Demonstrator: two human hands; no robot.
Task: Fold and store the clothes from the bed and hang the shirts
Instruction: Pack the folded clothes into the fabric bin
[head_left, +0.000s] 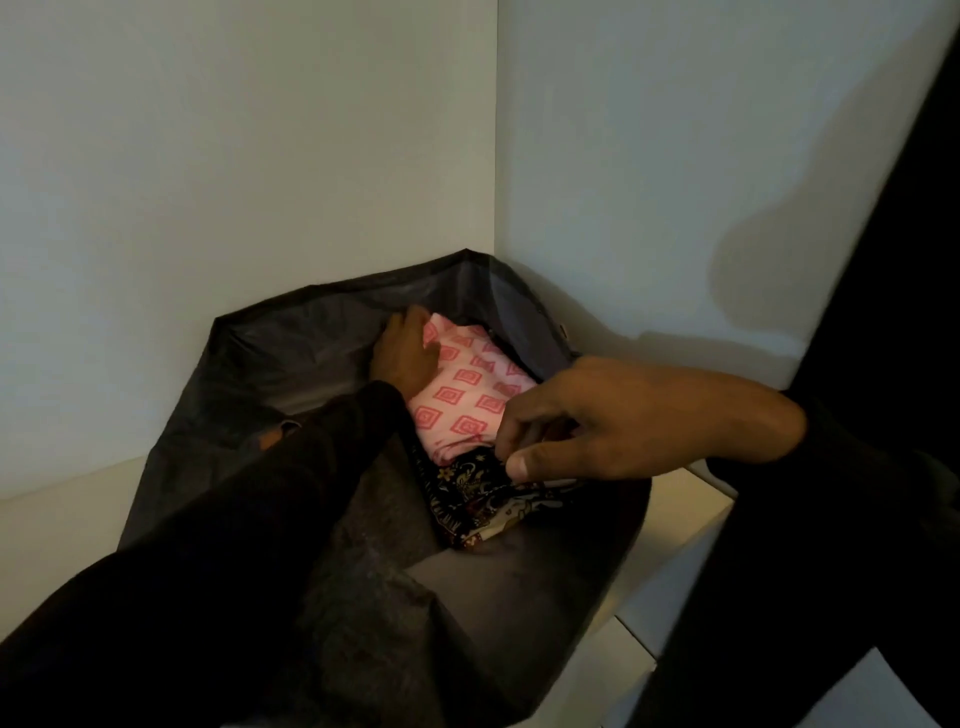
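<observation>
White shelf (62, 499) in a cupboard corner. On it sits a dark fabric storage bin (291, 332), soft-walled and sagging. Inside: a folded pink diamond-print garment (470, 395) resting on a dark floral garment (483, 499). Left hand (402, 353) lies on the pink fold's far edge, fingers fairly straight, pressing it down and gripping nothing. Right hand (597, 421), at the near edge, appears to pinch the cloth between thumb and fingers.

Advice: seat the stack flat against the bin wall, smooth the corners, release gently so the folds hold.
</observation>
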